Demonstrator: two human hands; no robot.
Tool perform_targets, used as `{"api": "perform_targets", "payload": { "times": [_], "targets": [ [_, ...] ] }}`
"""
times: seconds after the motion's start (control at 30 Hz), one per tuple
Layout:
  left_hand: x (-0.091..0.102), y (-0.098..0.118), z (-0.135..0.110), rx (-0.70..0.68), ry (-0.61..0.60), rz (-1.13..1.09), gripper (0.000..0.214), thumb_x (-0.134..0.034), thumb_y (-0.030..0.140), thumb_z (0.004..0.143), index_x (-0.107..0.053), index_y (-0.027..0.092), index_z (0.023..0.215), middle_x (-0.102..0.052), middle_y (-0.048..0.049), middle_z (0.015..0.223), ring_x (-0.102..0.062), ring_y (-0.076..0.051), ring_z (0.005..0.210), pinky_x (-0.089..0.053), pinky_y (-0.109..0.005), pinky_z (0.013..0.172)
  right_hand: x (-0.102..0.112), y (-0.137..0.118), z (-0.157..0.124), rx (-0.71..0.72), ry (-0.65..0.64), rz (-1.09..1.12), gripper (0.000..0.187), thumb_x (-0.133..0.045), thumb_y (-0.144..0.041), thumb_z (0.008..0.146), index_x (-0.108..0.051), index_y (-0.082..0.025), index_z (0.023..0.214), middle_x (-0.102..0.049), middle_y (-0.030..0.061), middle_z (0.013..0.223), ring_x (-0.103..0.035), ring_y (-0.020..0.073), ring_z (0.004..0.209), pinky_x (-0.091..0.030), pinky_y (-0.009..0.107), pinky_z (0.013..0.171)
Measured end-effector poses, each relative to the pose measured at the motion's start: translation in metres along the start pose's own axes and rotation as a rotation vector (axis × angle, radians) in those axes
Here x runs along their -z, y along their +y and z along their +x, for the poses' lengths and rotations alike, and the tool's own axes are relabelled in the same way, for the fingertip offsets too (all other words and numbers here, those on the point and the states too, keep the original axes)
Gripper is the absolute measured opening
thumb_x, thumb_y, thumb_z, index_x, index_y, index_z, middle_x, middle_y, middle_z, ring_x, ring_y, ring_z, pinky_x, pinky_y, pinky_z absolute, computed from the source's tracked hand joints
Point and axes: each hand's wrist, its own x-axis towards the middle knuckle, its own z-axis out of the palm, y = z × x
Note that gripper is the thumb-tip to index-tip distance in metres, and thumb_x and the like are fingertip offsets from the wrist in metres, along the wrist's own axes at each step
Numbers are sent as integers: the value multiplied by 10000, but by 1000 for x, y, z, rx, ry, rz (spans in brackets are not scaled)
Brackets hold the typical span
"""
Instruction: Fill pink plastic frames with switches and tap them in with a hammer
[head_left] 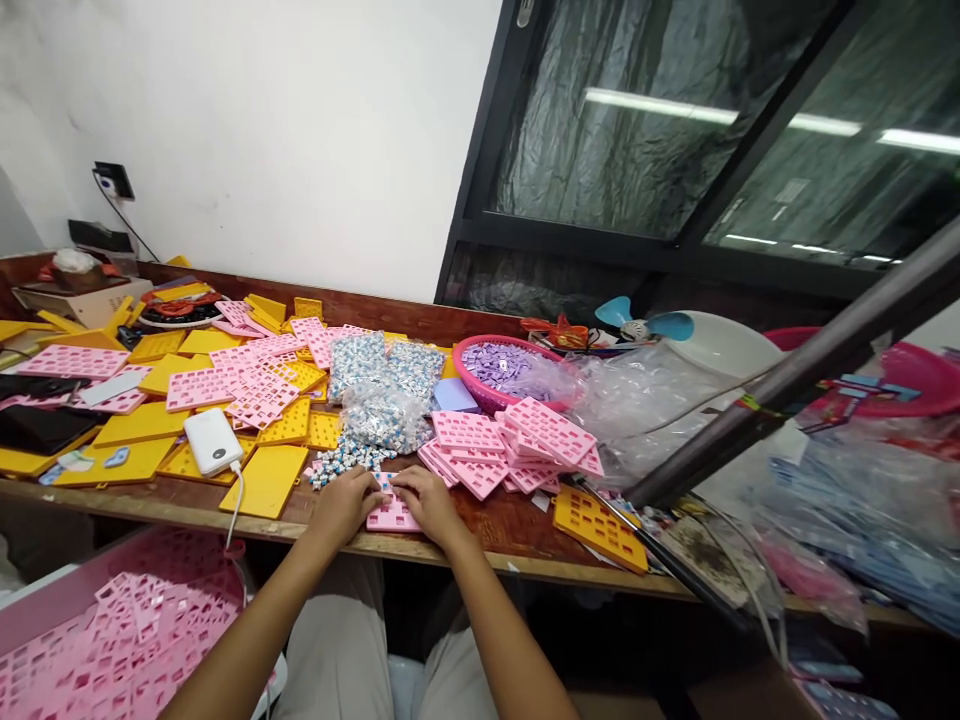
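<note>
A pink board with square holes [393,516] lies flat at the table's front edge, between my two hands. At its left side, my left hand [351,502] has its fingers curled and its fingertips on the board. My right hand [429,502] bends over the right side, thumb and fingers drawn together at the board. Whatever is in either set of fingertips is too small to make out. Just behind the hands spreads a loose pile of small blue-and-white pieces [346,456]. Clear bags of the same pieces [358,365] stand behind that pile.
Stacked pink boards [469,440] lie to the right, beside a pink basket [480,393] of purple pieces. Yellow boards [266,482] and a white power bank [213,441] with a cable lie left. A yellow board [600,525] and slanting metal pole [750,400] are right. A bin of pink pieces [135,610] stands below.
</note>
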Motion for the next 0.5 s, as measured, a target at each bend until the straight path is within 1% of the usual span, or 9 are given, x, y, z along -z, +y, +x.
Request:
{"api": "perform_targets", "payload": {
  "times": [0.1, 0.27, 0.5],
  "targets": [
    [-1, -4, -4, -13, -10, -17, 182, -580, 339, 980, -718, 253, 898, -681, -39, 902, -664, -206, 848, -475, -304, 774, -1, 0, 0, -21, 19, -2, 202, -621, -135, 897, -776, -227, 986, -750, 69, 987, -693, 214, 936, -545, 348, 875],
    [2, -3, -9, -25, -47, -1, 248, -501, 334, 1018, -737, 258, 1000, -682, -51, 929, -662, -202, 857, -476, -297, 779, -1, -6, 0, -41, 20, -34, 199, -616, -114, 898, -770, -226, 957, -754, 56, 962, -693, 206, 918, -546, 335, 865],
    [4, 8, -9, 17, -93, 158, 273, -435, 294, 1036, -694, 218, 996, -684, -67, 973, -648, -196, 912, -456, -281, 794, -2, -15, 2, -29, 15, -160, 228, -591, -61, 893, -760, -211, 922, -740, 58, 924, -678, 208, 884, -535, 322, 815]
  ]
}}
